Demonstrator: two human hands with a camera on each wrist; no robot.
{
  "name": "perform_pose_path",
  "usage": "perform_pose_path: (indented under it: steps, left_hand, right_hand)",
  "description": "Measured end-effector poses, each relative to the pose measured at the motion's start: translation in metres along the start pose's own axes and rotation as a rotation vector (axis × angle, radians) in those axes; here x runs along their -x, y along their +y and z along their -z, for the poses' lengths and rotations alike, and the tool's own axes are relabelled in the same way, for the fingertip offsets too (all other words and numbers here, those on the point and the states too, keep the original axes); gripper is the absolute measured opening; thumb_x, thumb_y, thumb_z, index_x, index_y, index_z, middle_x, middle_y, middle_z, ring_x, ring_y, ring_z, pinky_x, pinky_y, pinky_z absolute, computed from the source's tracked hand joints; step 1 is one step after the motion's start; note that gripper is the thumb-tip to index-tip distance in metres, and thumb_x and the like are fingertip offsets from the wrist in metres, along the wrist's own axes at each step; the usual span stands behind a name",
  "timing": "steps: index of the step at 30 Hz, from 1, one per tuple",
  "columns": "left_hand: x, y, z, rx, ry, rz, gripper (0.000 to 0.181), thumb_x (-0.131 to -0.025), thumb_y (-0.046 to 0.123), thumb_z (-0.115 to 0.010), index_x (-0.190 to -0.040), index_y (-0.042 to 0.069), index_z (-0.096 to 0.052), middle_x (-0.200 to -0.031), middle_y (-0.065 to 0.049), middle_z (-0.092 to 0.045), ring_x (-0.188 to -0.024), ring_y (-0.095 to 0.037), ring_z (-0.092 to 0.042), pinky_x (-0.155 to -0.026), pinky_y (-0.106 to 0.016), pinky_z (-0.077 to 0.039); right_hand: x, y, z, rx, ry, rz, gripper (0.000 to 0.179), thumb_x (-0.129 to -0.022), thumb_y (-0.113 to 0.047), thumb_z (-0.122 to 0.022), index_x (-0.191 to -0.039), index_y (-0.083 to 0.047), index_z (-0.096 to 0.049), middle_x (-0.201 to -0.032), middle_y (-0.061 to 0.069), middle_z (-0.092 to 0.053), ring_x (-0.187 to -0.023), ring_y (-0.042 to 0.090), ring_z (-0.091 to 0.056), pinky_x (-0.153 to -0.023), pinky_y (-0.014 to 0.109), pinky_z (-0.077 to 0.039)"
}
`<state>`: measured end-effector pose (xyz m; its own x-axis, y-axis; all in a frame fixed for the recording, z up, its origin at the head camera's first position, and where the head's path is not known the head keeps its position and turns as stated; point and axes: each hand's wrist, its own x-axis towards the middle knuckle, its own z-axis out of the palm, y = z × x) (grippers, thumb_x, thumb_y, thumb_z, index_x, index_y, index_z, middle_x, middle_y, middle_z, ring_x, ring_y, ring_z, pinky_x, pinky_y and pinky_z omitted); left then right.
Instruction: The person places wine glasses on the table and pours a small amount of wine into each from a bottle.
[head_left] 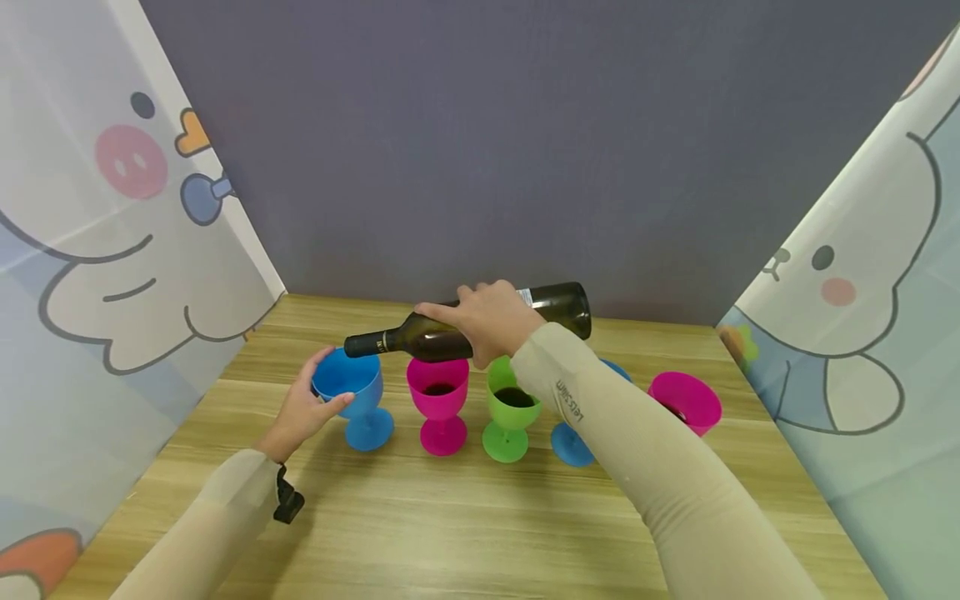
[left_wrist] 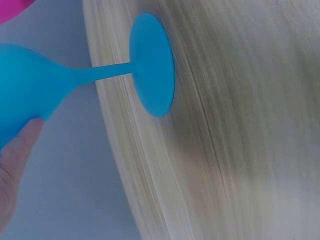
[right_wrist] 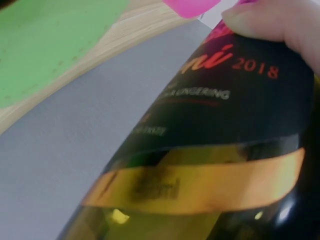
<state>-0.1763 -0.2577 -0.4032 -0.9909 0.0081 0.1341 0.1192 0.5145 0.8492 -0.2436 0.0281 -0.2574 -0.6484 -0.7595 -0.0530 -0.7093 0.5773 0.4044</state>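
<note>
My left hand (head_left: 302,417) holds the bowl of the leftmost blue goblet (head_left: 366,400), thumb on the near side and fingers at the far rim. In the left wrist view, the foot of this goblet (left_wrist: 152,65) rests on the table. With my right hand (head_left: 491,321) I grip a dark wine bottle (head_left: 431,337) round its body. The bottle lies nearly level, neck pointing left and slightly down, its mouth over the blue goblet's rim. No stream of liquid shows at the mouth. The right wrist view has the bottle's black label (right_wrist: 240,95) up close.
Right of the held goblet stand a pink goblet (head_left: 438,400) and a green goblet (head_left: 506,433), both with dark liquid. A second blue goblet (head_left: 572,446) is partly behind my right sleeve. Another pink goblet (head_left: 697,396) stands farther right. A grey wall (head_left: 480,167) backs the wooden table (head_left: 420,533).
</note>
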Motion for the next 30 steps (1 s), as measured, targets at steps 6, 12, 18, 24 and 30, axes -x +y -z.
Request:
perform_pose_path:
  steps: [6,12,18,24,30]
  left_hand:
    - [-0.0003,0.0003,-0.0017,0.025,-0.005,-0.011,0.079,-0.089,0.011,-0.066,-0.149,-0.002,-0.016,-0.147,-0.037,-0.017,-0.128,-0.058,-0.027,-0.096,-0.07,-0.031]
    - [0.0015,-0.0002,-0.0008,0.023,0.006,-0.01,0.078,-0.089,0.011,-0.065,-0.149,-0.001,-0.016,-0.147,-0.037,-0.017,-0.128,-0.058,-0.027,-0.095,-0.07,-0.032]
    - [0.0025,-0.004,0.0014,0.032,0.009,-0.008,0.078,-0.09,0.01,-0.064,-0.149,-0.001,-0.015,-0.146,-0.038,-0.018,-0.126,-0.058,-0.028,-0.094,-0.069,-0.034]
    - [0.0031,-0.0021,0.0006,0.041,0.005,-0.003,0.079,-0.09,0.01,-0.065,-0.15,-0.001,-0.015,-0.147,-0.037,-0.017,-0.127,-0.058,-0.027,-0.095,-0.069,-0.033]
    - [0.0016,0.0005,-0.0017,0.029,0.008,-0.017,0.078,-0.089,0.009,-0.065,-0.149,-0.001,-0.017,-0.148,-0.036,-0.017,-0.128,-0.058,-0.026,-0.096,-0.07,-0.032]
  right_hand:
    - [0.0003,0.0012,0.0029,0.017,-0.009,-0.008,0.097,-0.074,-0.037,-0.076,-0.152,-0.039,-0.018,-0.1,0.005,-0.059,-0.076,0.019,-0.053,-0.055,0.025,-0.045]
    - [0.0003,0.0004,0.005,0.021,-0.014,-0.013,0.098,-0.074,-0.036,-0.077,-0.152,-0.041,-0.017,-0.099,0.004,-0.058,-0.078,0.019,-0.053,-0.058,0.026,-0.045]
    - [-0.0003,-0.0022,0.0062,0.029,-0.022,-0.004,0.097,-0.076,-0.036,-0.076,-0.152,-0.041,-0.016,-0.099,0.004,-0.058,-0.077,0.018,-0.052,-0.057,0.025,-0.044]
    - [-0.0005,-0.0032,0.0061,0.044,-0.025,0.0,0.097,-0.076,-0.038,-0.076,-0.152,-0.04,-0.015,-0.099,0.003,-0.058,-0.076,0.018,-0.052,-0.056,0.024,-0.044]
    - [-0.0009,-0.0031,0.0055,0.043,-0.035,-0.003,0.097,-0.076,-0.038,-0.076,-0.152,-0.04,-0.015,-0.101,0.004,-0.058,-0.076,0.018,-0.052,-0.054,0.024,-0.043]
